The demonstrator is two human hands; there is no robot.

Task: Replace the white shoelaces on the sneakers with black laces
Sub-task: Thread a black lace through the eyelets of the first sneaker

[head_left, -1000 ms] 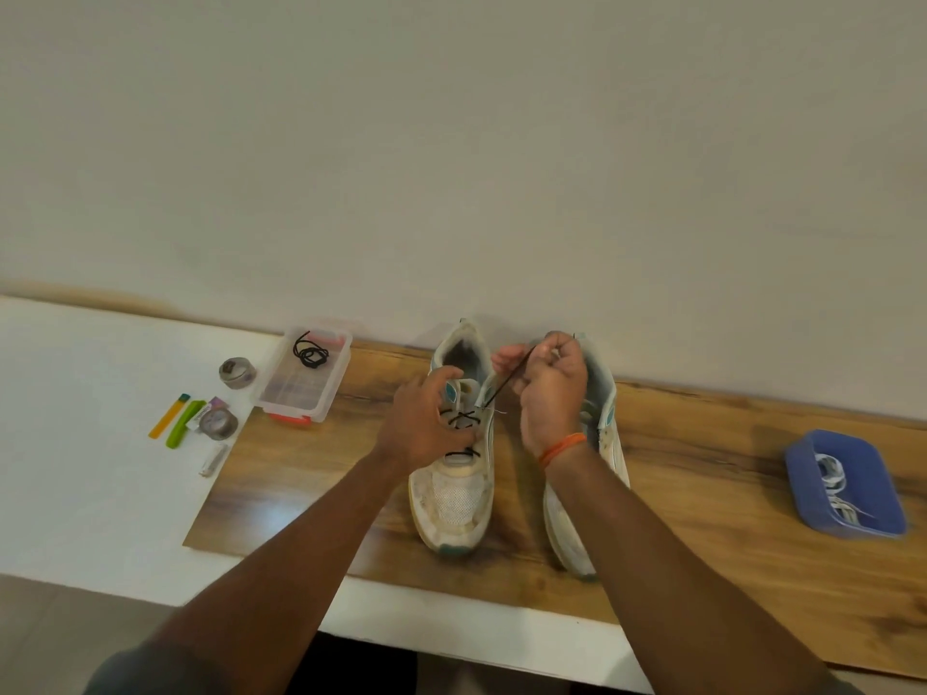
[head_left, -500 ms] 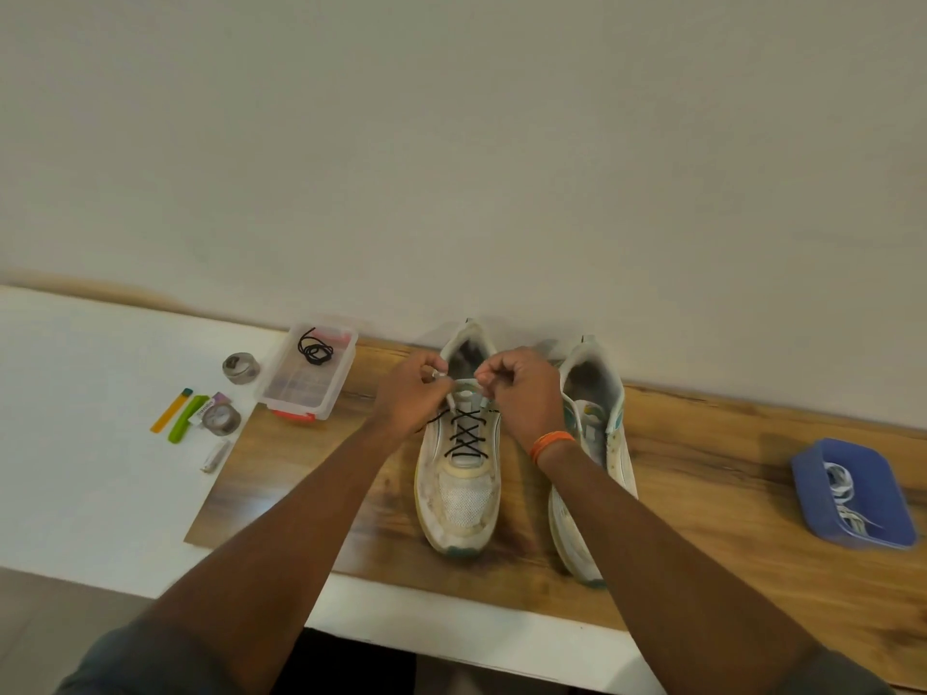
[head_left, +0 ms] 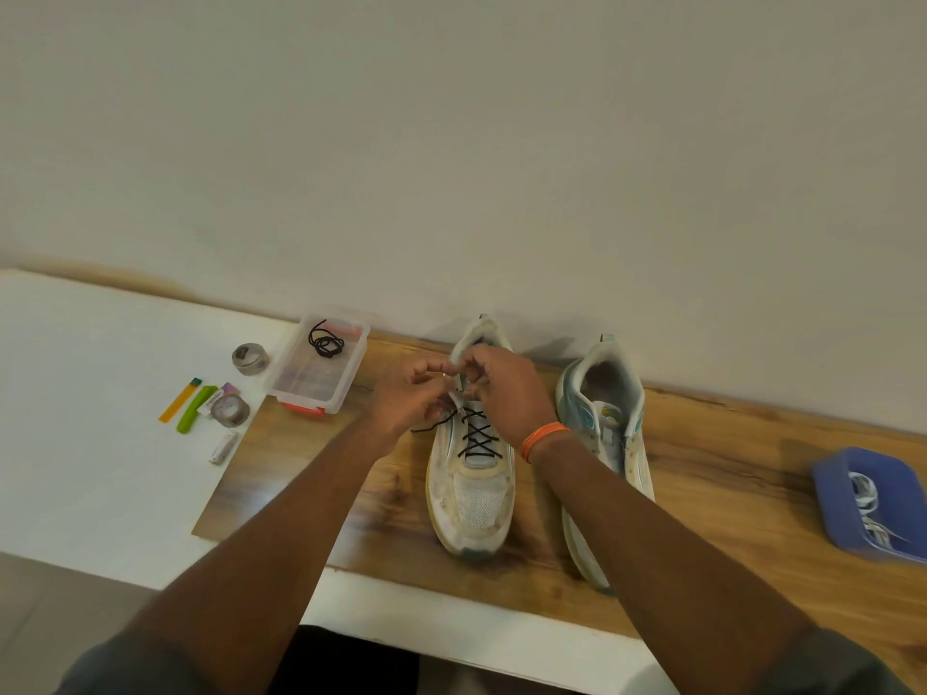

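Two worn white sneakers stand side by side on a wooden board (head_left: 702, 459), toes toward me. The left sneaker (head_left: 474, 499) carries a black lace (head_left: 476, 436) crossed through its eyelets, with one loose end trailing off its left side. My left hand (head_left: 406, 401) and my right hand (head_left: 506, 393) meet over the top eyelets, fingers curled and pinching the lace ends there. The right sneaker (head_left: 609, 423) has no lace that I can see. A second black lace (head_left: 326, 342) lies coiled in a clear plastic box (head_left: 321, 373). White laces (head_left: 870, 509) lie in a blue tray (head_left: 842, 514).
On the white table (head_left: 100, 443) left of the board lie an orange strip (head_left: 179, 399), a green clip (head_left: 194, 408), two tape rolls (head_left: 250, 358) and a small white tube (head_left: 224, 446). A wall stands right behind the sneakers.
My right hand came down from its raised pull on the lace and both hands closed in over the left sneaker's top eyelets. The lace crossings now lie uncovered.
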